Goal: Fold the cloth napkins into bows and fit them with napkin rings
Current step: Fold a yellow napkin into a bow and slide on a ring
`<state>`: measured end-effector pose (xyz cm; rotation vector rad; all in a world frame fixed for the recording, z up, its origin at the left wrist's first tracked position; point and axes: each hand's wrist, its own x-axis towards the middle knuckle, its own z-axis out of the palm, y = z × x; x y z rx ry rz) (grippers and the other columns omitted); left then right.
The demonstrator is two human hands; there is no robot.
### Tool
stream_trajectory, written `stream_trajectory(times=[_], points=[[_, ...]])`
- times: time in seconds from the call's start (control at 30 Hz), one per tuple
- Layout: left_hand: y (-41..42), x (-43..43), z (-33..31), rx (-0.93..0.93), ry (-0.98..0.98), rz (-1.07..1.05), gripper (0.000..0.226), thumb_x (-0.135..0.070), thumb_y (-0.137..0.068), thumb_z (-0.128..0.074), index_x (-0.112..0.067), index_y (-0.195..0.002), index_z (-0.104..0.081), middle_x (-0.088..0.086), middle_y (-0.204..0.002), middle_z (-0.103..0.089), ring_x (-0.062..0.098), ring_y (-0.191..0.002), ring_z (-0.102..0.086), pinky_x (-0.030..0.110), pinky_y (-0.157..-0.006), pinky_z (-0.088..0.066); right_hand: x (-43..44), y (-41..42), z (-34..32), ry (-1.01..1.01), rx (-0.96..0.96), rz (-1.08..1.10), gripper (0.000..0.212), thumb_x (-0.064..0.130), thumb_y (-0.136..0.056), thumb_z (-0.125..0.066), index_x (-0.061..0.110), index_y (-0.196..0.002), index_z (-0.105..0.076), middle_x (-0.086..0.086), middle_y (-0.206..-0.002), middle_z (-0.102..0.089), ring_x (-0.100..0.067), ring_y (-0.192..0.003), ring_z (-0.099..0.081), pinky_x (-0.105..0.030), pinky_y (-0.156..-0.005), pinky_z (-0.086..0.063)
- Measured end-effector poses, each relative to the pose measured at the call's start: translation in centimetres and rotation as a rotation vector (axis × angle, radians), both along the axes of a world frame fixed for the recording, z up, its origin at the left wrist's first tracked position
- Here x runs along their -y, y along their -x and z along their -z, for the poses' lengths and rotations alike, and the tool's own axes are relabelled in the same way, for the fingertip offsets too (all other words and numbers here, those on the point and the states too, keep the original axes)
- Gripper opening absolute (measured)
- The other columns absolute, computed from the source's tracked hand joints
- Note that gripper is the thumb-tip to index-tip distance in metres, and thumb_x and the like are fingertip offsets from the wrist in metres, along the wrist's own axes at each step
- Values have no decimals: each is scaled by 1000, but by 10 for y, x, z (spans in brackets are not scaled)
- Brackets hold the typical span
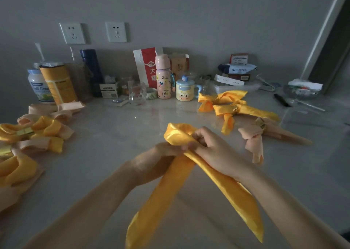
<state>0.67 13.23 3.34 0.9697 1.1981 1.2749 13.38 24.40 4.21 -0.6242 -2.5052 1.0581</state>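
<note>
Head view, mid-task by the look of it. Left grip point(166, 150) and right grip point(214, 148) both pinch the yellow napkin point(180, 135) at its waist, near centre over the bench point(113, 135). Loop formed, two tails trailing near, no ring visible on it. Ringed napkins point(227, 106) far right, more piled left point(37, 131).

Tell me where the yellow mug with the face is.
In the head view, the mug stands centre-back on the table, just right of the pink bottle.

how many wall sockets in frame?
2. Left wall socket is above the yellow canister; right wall socket is beside it, up and right of the blue flask. None appear hidden.
</note>
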Motion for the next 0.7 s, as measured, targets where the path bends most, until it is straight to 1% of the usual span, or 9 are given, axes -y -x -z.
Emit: stream_trajectory(times=[0.07, 0.17, 0.27, 0.37, 0.43, 0.5, 0.57, 0.63, 0.7], points=[[7, -23, -4, -48, 5, -20, 28, -27, -85, -62, -12, -108, -63, 0, -95, -71, 13, -90, -68, 22, -73, -53, -20, 5, -5, -15, -14, 2, 14, 31, -95, -52, 20, -102, -49, 10, -87, -56, -5, -80, -53, -18, -67, -39], [18, -62, -9, -101, 28, -112, 31, -30, -79, -60, -11, -103, -65, 1, -90, -72, 13, -85, -68, 25, -74, -55, -49, 13, -13, -51, -36, 18, 17, 29, -95, -50, 13, -96, -54, 1, -78, -59, -2, -62, -48, -16, -55, -33], [34, -114, -15, -72, -3, -191, 21, -21, -81, -61, -11, -100, -65, 1, -90, -72, 16, -87, -68, 30, -78, -53, -95, 22, -31, -40, -101, 47, 30, 32, -97, -46, 5, -90, -58, -1, -63, -51, -1, -51, -45, -16, -50, -33], [51, -155, -17, -35, -22, -281, 11, -11, -90, -55, -12, -96, -65, 1, -87, -72, 13, -81, -69, 25, -70, -55, -178, 26, -38, -90, -345, 349, 17, 25, -95, -51, 16, -83, -61, 0, -74, -63, -12, -64, -59, -28, -63, -48], [64, -177, -14, -14, -14, -319, 12, -10, -91, -55, -11, -99, -64, 5, -93, -71, 16, -83, -68, 26, -70, -55, -256, 31, -35, -100, -443, 645, 18, 20, -87, -51, 24, -71, -56, -2, -75, -63, -23, -73, -61, -36, -71, -49], [78, -192, -9, 12, 3, -348, 13, -9, -90, -55, -9, -101, -63, 8, -94, -70, 17, -81, -68, 27, -67, -56, -324, 39, -23, -130, -200, 782, 23, 14, -87, -46, 19, -68, -58, -11, -81, -61, -31, -84, -60, -32, -70, -44], [96, -212, -3, 3, 30, -365, 15, -8, -90, -57, -6, -103, -63, 11, -94, -71, 19, -79, -69, 26, -62, -57, -380, 58, -3, -182, 60, 799, 20, 6, -92, -46, 6, -88, -66, -21, -100, -63, -36, -96, -58, -33, -72, -42], [109, -226, 3, 6, 45, -354, 17, -8, -88, -58, -4, -104, -64, 13, -94, -72, 22, -79, -70, 27, -62, -57, -403, 78, 11, -90, 144, 725, 27, 10, -93, -52, 4, -117, -59, -18, -121, -60, -35, -109, -56, -34, -80, -43], [117, -238, 5, 46, 33, -332, 15, -7, -87, -58, -3, -100, -65, 14, -89, -73, 21, -75, -71, 26, -59, -57, -413, 93, 15, -1, 171, 625, 25, 16, -91, -58, 11, -116, -58, -10, -122, -57, -32, -115, -53, -33, -87, -41]])
